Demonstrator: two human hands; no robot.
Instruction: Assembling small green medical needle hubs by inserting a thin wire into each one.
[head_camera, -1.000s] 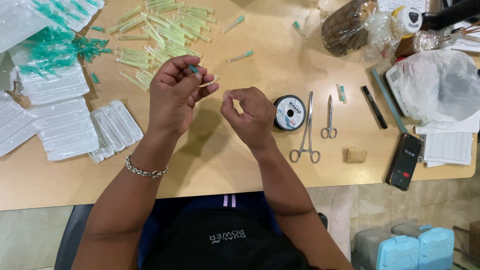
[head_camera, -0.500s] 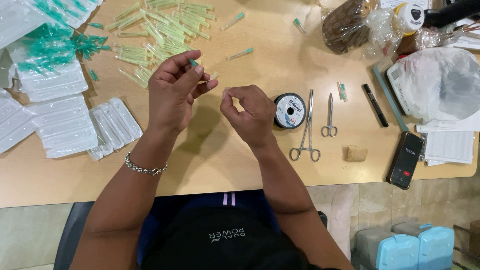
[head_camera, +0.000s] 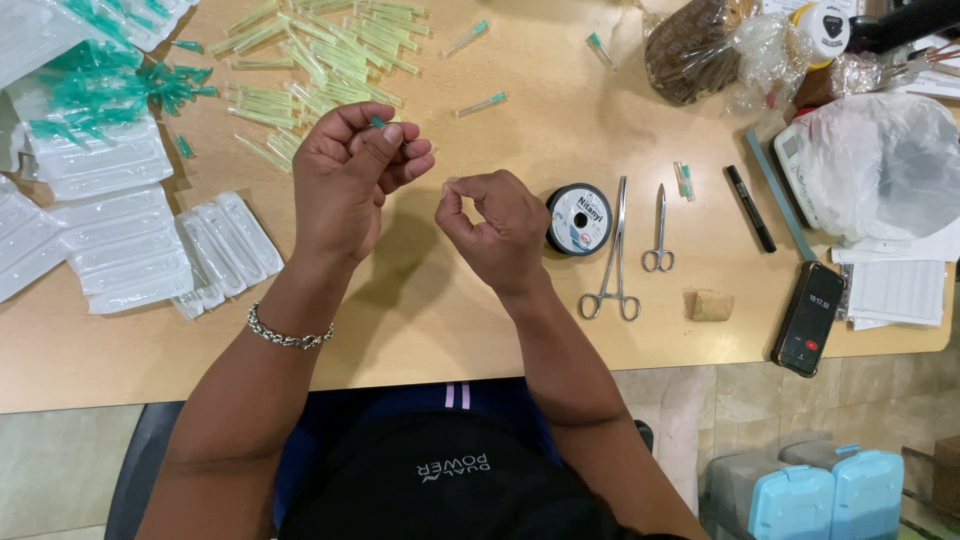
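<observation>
What the right hand pinches is too small to tell.

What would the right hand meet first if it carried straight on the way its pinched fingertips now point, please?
Probably the left hand: the right hand points its pinch up and leftward at it across a small gap. Their heights above the table are unclear.

Probably a small medical-supply assembly workshop: a wooden table bears capped needles, blister packs, forceps and a thread spool.
</observation>
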